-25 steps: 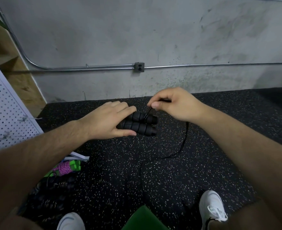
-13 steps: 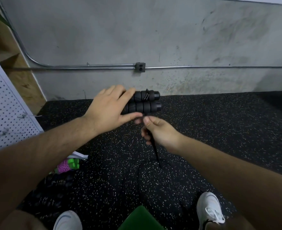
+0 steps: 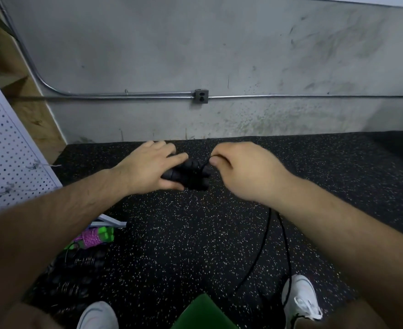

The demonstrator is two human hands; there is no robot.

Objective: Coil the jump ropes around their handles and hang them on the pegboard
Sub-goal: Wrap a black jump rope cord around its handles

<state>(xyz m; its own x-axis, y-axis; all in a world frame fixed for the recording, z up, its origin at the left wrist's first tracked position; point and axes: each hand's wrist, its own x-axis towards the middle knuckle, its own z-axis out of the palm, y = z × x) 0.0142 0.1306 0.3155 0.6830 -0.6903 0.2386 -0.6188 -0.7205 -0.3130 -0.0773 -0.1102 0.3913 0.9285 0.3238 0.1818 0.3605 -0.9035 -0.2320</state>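
Handles, black foam, paired (image 3: 191,173): held side by side above the speckled rubber floor (image 3: 195,233), clasped in the left hand (image 3: 148,167). Right hand (image 3: 241,167): thumb and forefinger pinched on the black cord (image 3: 265,236) at the handles' right end; the slack runs down past the white shoe (image 3: 301,298). Pegboard (image 3: 8,143): at left, well apart. Advice: keep the cord taut, lay each turn snug beside the previous one, and hold both handles squarely together so no loop slips off the end.
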